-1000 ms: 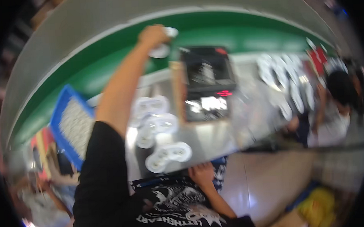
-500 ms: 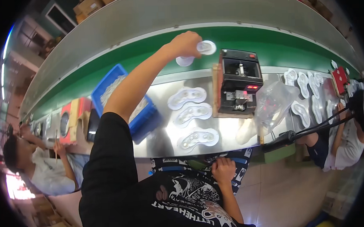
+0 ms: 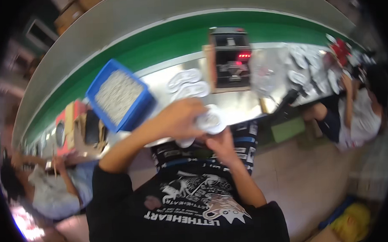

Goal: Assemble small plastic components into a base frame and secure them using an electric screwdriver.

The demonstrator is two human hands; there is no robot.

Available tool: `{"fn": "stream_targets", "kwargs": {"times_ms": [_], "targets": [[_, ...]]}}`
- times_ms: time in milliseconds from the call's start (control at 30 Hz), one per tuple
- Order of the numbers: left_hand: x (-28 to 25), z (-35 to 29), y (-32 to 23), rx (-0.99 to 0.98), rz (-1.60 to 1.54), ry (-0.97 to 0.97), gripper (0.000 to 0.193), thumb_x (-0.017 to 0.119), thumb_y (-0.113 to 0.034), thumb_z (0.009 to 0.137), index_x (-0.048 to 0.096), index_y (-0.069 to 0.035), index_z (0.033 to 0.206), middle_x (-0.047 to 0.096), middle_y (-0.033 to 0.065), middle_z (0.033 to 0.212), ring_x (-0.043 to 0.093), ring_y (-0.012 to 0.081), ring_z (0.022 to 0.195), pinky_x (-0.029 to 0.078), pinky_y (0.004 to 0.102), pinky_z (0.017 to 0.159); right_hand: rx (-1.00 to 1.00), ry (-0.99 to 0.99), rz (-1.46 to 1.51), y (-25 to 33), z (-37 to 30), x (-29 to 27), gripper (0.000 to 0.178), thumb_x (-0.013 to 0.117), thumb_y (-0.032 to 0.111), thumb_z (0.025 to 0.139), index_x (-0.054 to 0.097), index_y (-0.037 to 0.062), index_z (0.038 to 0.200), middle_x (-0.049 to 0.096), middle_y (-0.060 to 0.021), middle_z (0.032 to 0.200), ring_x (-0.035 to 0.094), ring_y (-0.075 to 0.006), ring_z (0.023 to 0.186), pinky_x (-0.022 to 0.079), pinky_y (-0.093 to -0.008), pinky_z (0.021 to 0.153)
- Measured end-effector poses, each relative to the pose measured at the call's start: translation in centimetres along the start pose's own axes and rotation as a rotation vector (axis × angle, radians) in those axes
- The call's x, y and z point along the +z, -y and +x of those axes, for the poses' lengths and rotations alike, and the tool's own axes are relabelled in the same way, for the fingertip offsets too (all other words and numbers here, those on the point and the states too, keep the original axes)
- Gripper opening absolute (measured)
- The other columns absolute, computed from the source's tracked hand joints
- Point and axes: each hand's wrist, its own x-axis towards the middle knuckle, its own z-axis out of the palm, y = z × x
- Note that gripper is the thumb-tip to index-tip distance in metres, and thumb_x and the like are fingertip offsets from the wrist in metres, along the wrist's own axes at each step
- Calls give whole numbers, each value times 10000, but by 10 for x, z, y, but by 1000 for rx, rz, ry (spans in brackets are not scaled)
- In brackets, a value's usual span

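Piece (image 3: pixel 212 120) pinched in the left hand (image 3: pixel 181 119), middle of the frame.

From my remote seat I see one round end of it right of that hand and another below, over the near edge of the counter (image 3: pixel 240 113). The right hand (image 3: pixel 222 144) sits just under it; blur stops me telling whether it grips or touches anything. Should the pinch loosen with no support underneath, I judge it could drop into the lap (image 3: pixel 247 142). A hasty swing of the left forearm (image 3: pixel 136 143) might jog the bin (image 3: pixel 142 107), left of centre, spilling its pale bits (image 3: pixel 118 95), or the hand could nudge the other pieces (image 3: pixel 195 89) lying above it.
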Motion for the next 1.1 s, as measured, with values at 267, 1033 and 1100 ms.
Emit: {"fn": "stream_targets", "kwargs": {"times_ms": [267,1033,1100], "targets": [[97,-31,-36,-250,-183,-28,547,838,-271,702,696,30,1136,694,212,948,677,366,867,543,409,776,273,-237,257,-37,-77,-18,523,689,78,964,463,33,1434,589,-92,1348,596,-209,1224,505,-375,1031],[168,-21,-20,-261,-386,60,580,863,-295,721,683,20,1174,685,187,1022,690,354,897,560,396,805,-139,-1186,-1286,402,91,-467,642,739,35,729,597,-15,1353,666,-148,1203,661,-217,1039,516,-308,888],[172,-22,-16,-255,-419,72,580,863,-293,718,684,16,1175,689,193,1023,694,363,912,563,395,820,-136,-1226,-1137,411,95,-495,664,725,71,741,586,11,1388,656,-183,1272,664,-271,1096,510,-347,944]]}}
